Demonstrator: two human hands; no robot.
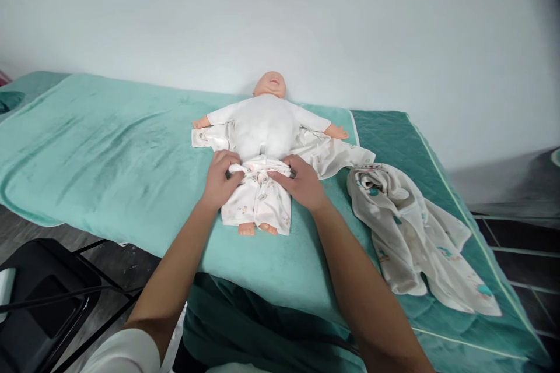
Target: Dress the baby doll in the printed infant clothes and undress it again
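Note:
A baby doll [264, 122] lies on its back on a teal blanket [109, 151], head toward the wall, in a white top. Printed white trousers [258, 201] cover its legs, bare feet showing at the cuffs. My left hand [220, 178] grips the left side of the trousers' waistband with curled fingers. My right hand [300, 182] grips the right side of the waistband, fingers closed on the fabric. A printed white garment [326, 151] lies spread under the doll's body.
A crumpled beige printed cloth [415, 233] lies on the bed to the right of the doll. A black folding chair [39, 297] stands at the lower left, beside the bed. A white wall runs behind the bed.

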